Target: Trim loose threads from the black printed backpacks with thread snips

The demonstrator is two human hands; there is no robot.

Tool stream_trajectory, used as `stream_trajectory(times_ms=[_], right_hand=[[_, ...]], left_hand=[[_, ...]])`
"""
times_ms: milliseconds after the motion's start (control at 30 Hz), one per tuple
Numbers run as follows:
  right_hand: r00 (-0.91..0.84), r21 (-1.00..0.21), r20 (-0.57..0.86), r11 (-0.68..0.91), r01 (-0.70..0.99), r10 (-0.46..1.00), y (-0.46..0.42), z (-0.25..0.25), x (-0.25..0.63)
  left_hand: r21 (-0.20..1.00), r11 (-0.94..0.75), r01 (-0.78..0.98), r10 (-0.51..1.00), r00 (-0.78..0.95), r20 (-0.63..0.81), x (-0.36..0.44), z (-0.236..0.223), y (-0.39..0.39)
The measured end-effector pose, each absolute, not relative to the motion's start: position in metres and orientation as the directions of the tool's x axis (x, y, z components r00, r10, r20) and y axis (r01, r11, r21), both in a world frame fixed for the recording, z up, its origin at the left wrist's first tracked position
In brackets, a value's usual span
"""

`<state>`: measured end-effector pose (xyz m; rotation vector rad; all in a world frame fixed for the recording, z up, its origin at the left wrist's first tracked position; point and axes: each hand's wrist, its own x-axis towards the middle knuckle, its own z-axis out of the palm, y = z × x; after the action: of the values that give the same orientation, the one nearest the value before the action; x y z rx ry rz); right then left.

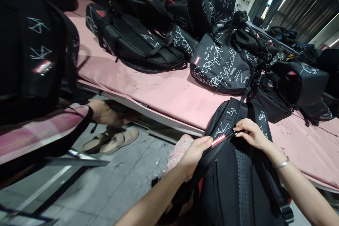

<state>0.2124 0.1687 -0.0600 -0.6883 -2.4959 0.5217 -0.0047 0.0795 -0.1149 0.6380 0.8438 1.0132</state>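
Observation:
A black backpack [227, 180] with white line drawings on its shoulder straps leans against the table edge in front of me, its padded back facing up. My left hand [194, 153] grips one shoulder strap [222, 123] beside its red label [218, 140], thumb on top and fingers curled beneath. Just past the label, my right hand [249, 132] pinches at the same strap with thumb and fingertips. Something small and dark shows at those fingertips, perhaps a thread or a small tool; it is too small to name. A bracelet circles my right wrist.
A long table [169, 93] covered in pink carries many black backpacks, one with white drawings [221, 65] lying close by. At left, more black bags [34, 42] stand near a person's arm or leg [103, 111]. Shoes [119, 141] and a metal frame [76, 160] are on the grey floor.

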Motion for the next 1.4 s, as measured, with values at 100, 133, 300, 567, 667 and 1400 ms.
stream_trajectory(times_ms=[100,133,300,567,667,1400], right_hand=[[-0.752,-0.482,0.361,0.801,0.356,0.551,0.17,-0.062,0.212],[-0.751,-0.483,0.361,0.8,0.357,0.553,0.17,-0.062,0.211],[-0.792,-0.494,0.305,0.799,0.343,0.529,0.168,-0.057,0.205],[-0.855,-0.436,0.259,0.844,0.312,0.45,0.158,-0.046,0.193],[-0.842,-0.413,0.266,0.845,0.34,0.469,0.152,-0.046,0.191],[-0.754,-0.435,0.368,0.817,0.378,0.545,0.146,-0.045,0.217]], left_hand=[[0.801,0.399,-0.447,0.913,0.276,-0.301,-0.005,-0.114,0.08],[0.803,0.4,-0.442,0.912,0.279,-0.3,-0.005,-0.114,0.081],[0.836,0.377,-0.399,0.919,0.274,-0.284,-0.006,-0.109,0.082],[0.882,0.33,-0.337,0.933,0.256,-0.252,-0.002,-0.102,0.085],[0.887,0.33,-0.322,0.931,0.264,-0.251,-0.001,-0.101,0.085],[0.86,0.345,-0.376,0.925,0.289,-0.245,0.009,-0.085,0.08]])
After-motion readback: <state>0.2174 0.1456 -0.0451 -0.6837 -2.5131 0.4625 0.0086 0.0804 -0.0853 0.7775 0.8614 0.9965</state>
